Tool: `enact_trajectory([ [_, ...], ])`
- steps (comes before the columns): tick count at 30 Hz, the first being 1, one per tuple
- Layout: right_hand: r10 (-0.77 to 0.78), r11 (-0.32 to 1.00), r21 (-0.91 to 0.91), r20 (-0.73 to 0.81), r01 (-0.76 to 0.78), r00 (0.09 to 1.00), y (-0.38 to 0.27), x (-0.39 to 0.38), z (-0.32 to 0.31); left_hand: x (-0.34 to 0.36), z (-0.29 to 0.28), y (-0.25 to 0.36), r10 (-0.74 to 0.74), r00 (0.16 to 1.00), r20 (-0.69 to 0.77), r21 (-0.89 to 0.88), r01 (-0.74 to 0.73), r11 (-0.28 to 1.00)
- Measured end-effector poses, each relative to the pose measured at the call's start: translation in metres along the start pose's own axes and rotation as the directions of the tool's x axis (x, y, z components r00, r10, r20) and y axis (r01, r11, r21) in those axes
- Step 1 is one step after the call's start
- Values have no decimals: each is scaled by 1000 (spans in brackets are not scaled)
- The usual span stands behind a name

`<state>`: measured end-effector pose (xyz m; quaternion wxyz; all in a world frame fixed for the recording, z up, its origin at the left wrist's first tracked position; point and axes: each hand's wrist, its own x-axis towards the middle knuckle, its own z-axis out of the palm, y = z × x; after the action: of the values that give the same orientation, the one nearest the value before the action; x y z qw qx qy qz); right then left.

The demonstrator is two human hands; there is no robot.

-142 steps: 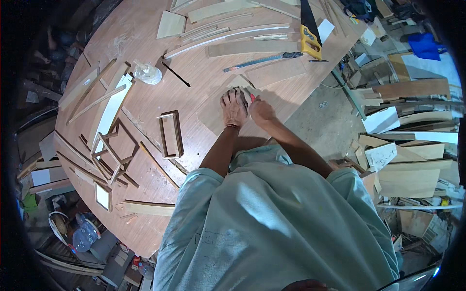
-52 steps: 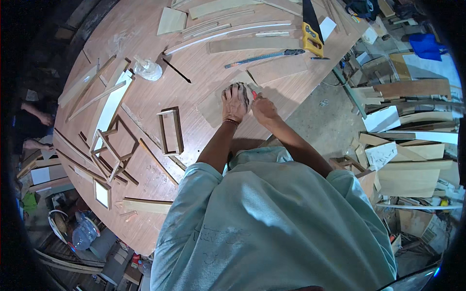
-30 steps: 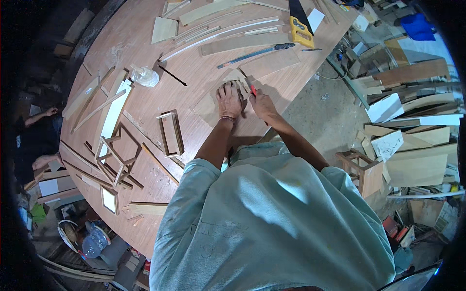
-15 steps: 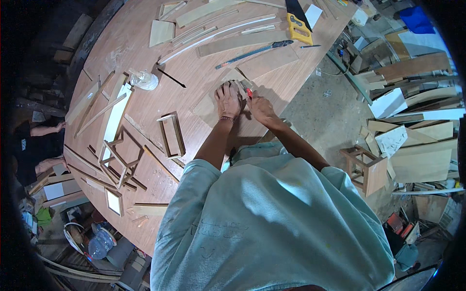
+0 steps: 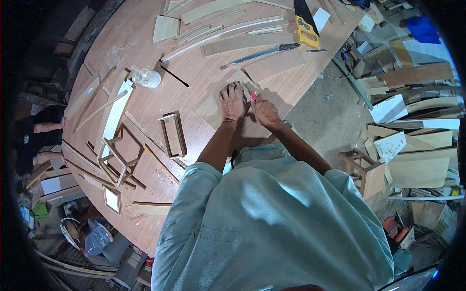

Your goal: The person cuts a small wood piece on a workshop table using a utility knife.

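My right hand [image 5: 267,112] is closed round a small tool with a red handle [image 5: 254,96]; its working end is too small to make out. Beside it on the left, my left hand [image 5: 233,103] bends its fingers down over a piece that they mostly hide. Both hands are close together above a thin brown board [image 5: 207,110] lying flat on the wooden table [image 5: 199,80]. Just beyond the hands lies another flat wooden board [image 5: 274,65].
A yellow-handled saw [image 5: 307,31], a blue bar-like tool [image 5: 257,56] and several wood strips lie at the far side. Left are a clear jar [image 5: 146,77], a small wooden frame [image 5: 172,136] and chair-like frames [image 5: 119,162]. Another person's arm [image 5: 47,127] rests at the left edge.
The whole view has shifted slightly. My hands stay together over the board, the right still gripping the red-handled tool. At the left, the other person's arms have moved a little.
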<state>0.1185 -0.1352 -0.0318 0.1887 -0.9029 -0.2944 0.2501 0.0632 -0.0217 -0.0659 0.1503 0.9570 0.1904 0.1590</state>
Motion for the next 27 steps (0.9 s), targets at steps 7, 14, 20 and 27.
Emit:
enact_trajectory([
  [7, 151, 987, -54, 31, -149, 988, -20, 11, 0, 0, 3, -1, -14, 1000, 24, -35, 15, 999],
  [14, -28, 993, -119, -135, 12, 990, -20, 20, 0, 4, 5, 1, -78, 997, 26, -5, 78, 997],
  [20, 61, 608, 649, 536, -457, 842, 10, 26, -30, 1, -6, 3, -8, 999, 42, -13, 9, 1000],
  [27, 76, 898, 420, 144, -131, 987, 14, 15, -10, -4, -21, -7, 148, 970, 191, 59, -162, 985],
])
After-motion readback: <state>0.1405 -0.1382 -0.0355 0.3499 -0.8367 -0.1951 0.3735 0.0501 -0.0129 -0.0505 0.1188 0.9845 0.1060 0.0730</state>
